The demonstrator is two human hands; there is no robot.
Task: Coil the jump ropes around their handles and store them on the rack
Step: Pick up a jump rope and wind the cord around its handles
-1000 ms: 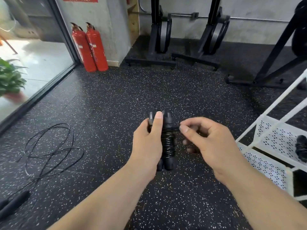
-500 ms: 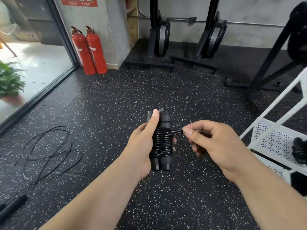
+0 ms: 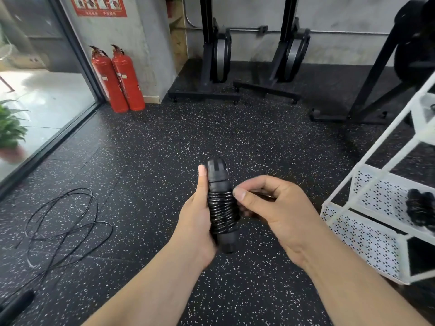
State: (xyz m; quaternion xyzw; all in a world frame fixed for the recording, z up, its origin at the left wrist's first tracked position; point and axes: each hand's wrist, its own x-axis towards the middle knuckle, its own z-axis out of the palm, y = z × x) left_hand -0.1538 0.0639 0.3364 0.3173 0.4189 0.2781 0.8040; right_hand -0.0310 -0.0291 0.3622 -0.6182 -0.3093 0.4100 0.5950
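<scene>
rope tail (image 3: pixel 261 195) drawn in
left hand (image 3: pixel 197 222) grips the coiled handles (image 3: pixel 217 171); right hand (image 3: pixel 277 208), now against the coil (image 3: pixel 221 208), pinches the rope tail; next, the white rack (image 3: pixel 367 238) at 3 o'clock

There are three jump ropes: one wound rope (image 3: pixel 221 209) in the left hand (image 3: pixel 195 222) and right hand (image 3: pixel 280 208), one loose rope (image 3: pixel 66 228), one stored rope (image 3: pixel 420 208). Also one white rack (image 3: pixel 367 236), two fire extinguishers (image 3: pixel 107 83) (image 3: pixel 127 78), one potted plant (image 3: pixel 9 130).
</scene>
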